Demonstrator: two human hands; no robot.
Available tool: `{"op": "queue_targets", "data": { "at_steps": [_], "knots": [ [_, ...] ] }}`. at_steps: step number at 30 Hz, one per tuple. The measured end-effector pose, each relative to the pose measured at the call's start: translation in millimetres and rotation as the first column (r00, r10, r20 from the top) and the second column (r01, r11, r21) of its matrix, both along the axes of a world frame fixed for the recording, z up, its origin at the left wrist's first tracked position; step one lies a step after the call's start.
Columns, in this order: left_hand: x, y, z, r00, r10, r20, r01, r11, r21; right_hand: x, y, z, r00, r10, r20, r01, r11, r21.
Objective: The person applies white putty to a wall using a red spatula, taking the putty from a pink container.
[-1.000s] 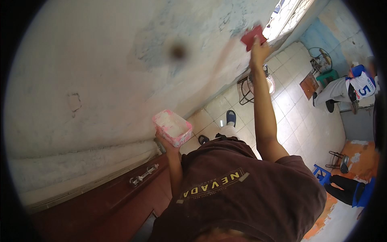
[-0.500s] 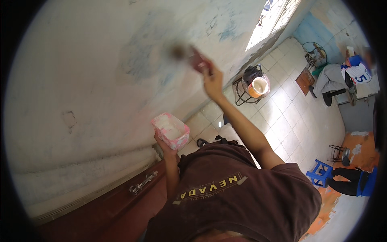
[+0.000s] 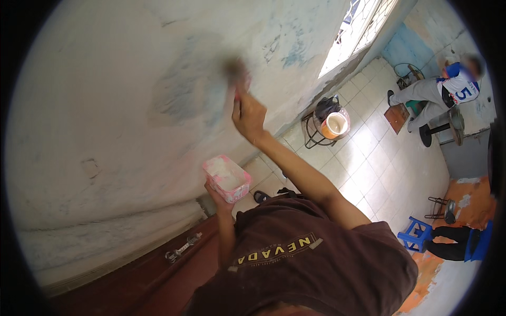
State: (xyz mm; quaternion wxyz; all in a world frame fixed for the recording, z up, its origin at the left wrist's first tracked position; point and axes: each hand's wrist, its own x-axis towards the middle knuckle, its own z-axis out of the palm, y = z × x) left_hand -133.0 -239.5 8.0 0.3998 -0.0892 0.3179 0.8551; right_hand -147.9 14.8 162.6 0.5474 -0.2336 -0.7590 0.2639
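Note:
My right hand (image 3: pixel 249 118) is closed around a reddish flat hand tool (image 3: pixel 241 83), raised against the patchy wall (image 3: pixel 132 126). A blurred spot covers the tool's far end, so its exact kind and whether it touches the wall cannot be told. Lower down, close to the wall, my left hand (image 3: pixel 215 196) grips a pink and white tub (image 3: pixel 235 194) from its side and underneath. Whitish paste (image 3: pixel 224 175) lies inside the tub, whose open top faces up. Bluish, smeared patches mark the wall around the tool.
A stool (image 3: pixel 312 138) bears an orange-rimmed bucket (image 3: pixel 335 126) and a black bag (image 3: pixel 328 107). Beyond the tiled floor (image 3: pixel 363 158), one person (image 3: pixel 458 89) is by the far wall near a round stool; another stands by a blue stool (image 3: pixel 415 235). A red door (image 3: pixel 153 279) is at lower left.
My right hand has moved left and down along the wall, turning the tool more upright. The tub has shifted slightly right and down. The far person has straightened up and moved.

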Motion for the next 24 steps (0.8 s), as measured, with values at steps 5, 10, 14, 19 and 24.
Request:
{"op": "queue_targets", "data": {
  "at_steps": [5,10,14,19,24],
  "knots": [
    [6,35,22,0.998,0.029,0.064,-0.027,0.999,-0.038,57,23,-42,0.961,0.275,-0.002,-0.272,0.951,-0.143],
    [14,40,20,0.999,0.046,0.011,-0.046,0.999,0.008,62,127,39,0.965,-0.102,-0.243,0.072,0.989,-0.129],
    [24,57,17,0.995,0.101,0.004,-0.101,0.995,0.012,19,125,45,0.981,-0.048,-0.19,0.036,0.997,-0.062],
    [33,64,14,0.987,0.136,0.08,-0.138,0.99,0.022,9,1,-30,0.98,0.195,0.028,-0.197,0.968,0.156],
    [42,85,47,0.99,0.134,-0.036,-0.134,0.991,-0.015,54,30,-62,0.853,0.519,-0.058,-0.519,0.83,-0.206]
  ]
}}
